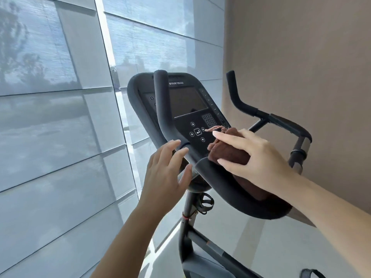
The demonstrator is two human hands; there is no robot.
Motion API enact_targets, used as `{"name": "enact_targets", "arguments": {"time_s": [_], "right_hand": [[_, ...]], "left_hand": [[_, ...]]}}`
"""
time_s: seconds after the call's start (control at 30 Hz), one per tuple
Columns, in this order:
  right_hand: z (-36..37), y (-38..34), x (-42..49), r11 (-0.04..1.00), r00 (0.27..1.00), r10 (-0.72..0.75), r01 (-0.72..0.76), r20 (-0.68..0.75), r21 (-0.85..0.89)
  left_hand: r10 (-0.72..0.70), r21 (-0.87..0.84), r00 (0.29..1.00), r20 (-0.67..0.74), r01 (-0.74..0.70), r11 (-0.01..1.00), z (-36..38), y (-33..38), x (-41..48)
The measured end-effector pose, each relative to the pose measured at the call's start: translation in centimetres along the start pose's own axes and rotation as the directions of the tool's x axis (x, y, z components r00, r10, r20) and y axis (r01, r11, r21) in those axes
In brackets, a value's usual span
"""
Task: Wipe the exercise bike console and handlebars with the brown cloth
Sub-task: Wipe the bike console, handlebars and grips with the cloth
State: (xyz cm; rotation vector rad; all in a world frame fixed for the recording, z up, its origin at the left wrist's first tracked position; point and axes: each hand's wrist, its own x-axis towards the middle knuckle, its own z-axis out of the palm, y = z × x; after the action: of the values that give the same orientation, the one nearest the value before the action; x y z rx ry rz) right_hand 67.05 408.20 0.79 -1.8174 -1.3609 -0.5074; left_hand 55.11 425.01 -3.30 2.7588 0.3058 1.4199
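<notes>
1. A large window shade [60, 127] of grey woven cloth fills the left side, and a beige wall [301, 47] fills the right side.
2. The exercise bike [188, 213] stands between them, with its dark post going up to the middle of the view.
3. The handlebars [224, 189] are black and padded. One bar curves in front of the console and two upright grips rise at the left and at the right.
4. The console [192, 125] is black and tilted toward the person, with a dark screen above and round buttons and a keypad below.
5. The right hand [255, 155] grips the brown cloth, with the fingers over its top and the thumb at its near edge.
6. The left hand [164, 171] holds nothing. Its fingers are spread and relaxed, and the fingertips touch the bar just below the left lower edge of the console.
7. The brown cloth [226, 151] is folded into a bundle. It lies on the lower right corner of the console, where the console meets the padded bar, and its other end goes under the right wrist along that bar.
</notes>
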Motion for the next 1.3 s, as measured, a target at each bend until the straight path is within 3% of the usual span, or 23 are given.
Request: {"name": "enact_targets", "arguments": {"time_s": [0.27,0.47,0.63,0.8,1.03,1.17,1.3], "right_hand": [[4.6,0.8,7.5,0.992,0.998,-0.02,0.013,0.056,0.123],[7.3,2.1,14.3,0.966,0.983,-0.03,0.075,-0.183,0.246],[10.0,1.3,21.0,0.907,0.887,0.071,0.133,-0.456,0.4],[10.4,2.5,23.7,0.891,0.816,0.142,0.141,-0.56,0.431],[8.9,5.0,23.8,0.908,0.797,0.238,0.021,-0.555,0.419],[9.1,3.3,23.0,0.896,0.807,0.172,0.11,-0.565,0.43],[11.4,0.6,21.4,0.864,0.873,0.046,0.209,-0.486,0.458]], "left_hand": [[-0.067,0.007,0.998,-0.016,0.067,0.998,1.5,-4.7,4.0],[-0.063,0.058,0.998,-0.018,0.064,0.996,2.5,-6.8,6.2],[-0.044,0.038,0.999,-0.022,0.045,0.998,2.8,-8.0,6.7],[0.016,0.085,1.0,-0.014,-0.014,0.996,2.7,-8.7,7.0],[0.032,0.098,0.999,-0.033,-0.029,0.995,3.1,-8.9,7.2],[0.025,0.092,0.999,-0.042,-0.021,0.996,3.3,-8.8,7.2],[0.022,0.075,0.998,-0.057,-0.017,0.997,3.2,-8.7,7.2]]}}
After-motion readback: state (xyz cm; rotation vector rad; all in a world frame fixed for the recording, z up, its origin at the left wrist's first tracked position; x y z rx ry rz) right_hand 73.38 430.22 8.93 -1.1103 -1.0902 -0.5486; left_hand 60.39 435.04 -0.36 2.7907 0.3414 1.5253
